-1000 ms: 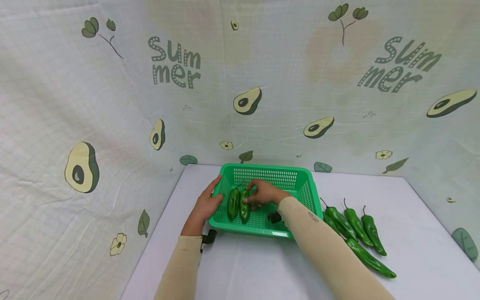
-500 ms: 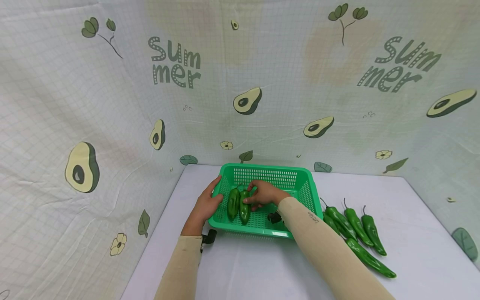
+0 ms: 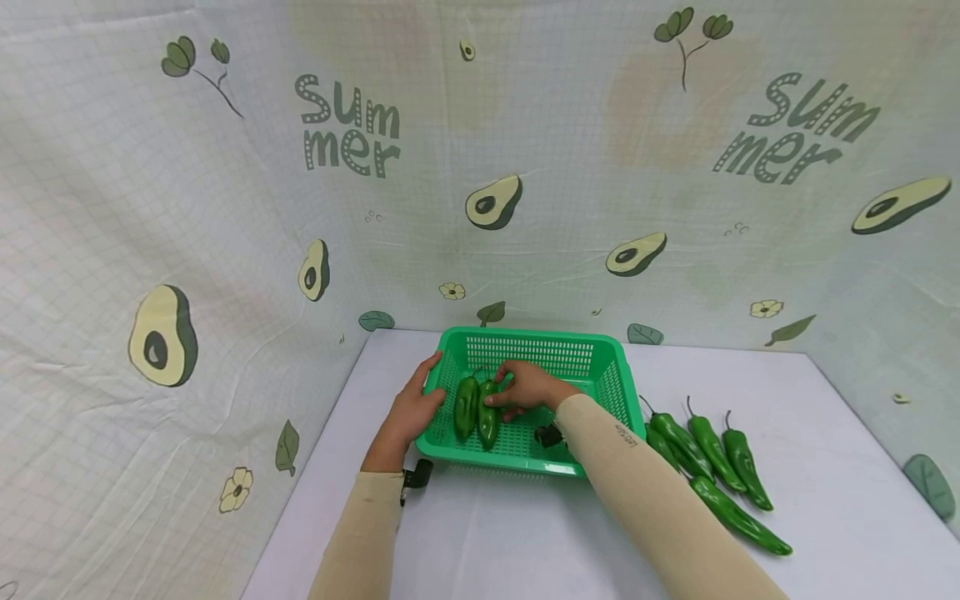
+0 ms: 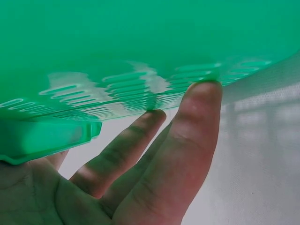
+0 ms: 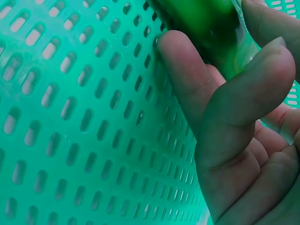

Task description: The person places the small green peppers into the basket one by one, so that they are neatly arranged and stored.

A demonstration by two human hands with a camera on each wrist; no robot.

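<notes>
My left hand [image 3: 412, 410] grips the left side of a green perforated plastic basket [image 3: 551, 336]. In the left wrist view its fingers [image 4: 197, 122] reach up to the slotted underside of the basket. Inside lie two long green chili peppers side by side, both pointing toward me. My right hand [image 3: 529, 388] reaches in from the right and holds the right-hand chili pepper [image 3: 488, 430] near its stem end, between thumb and fingers. The left-hand chili pepper [image 3: 465, 410] rests just beside it. Close up, the right wrist view shows the held pepper [image 5: 201, 21] over the slotted basket floor.
Several more green chili peppers [image 3: 717, 454] lie on the white tabletop [image 3: 495, 542] right of the basket; one [image 3: 741, 518] slants nearer to me, and my right forearm partly hides the group. A printed cloth [image 3: 555, 183] hangs behind and at both sides.
The chili pepper in my right hand has shifted very slightly toward me over the last second. My left hand and the basket stay where they were.
</notes>
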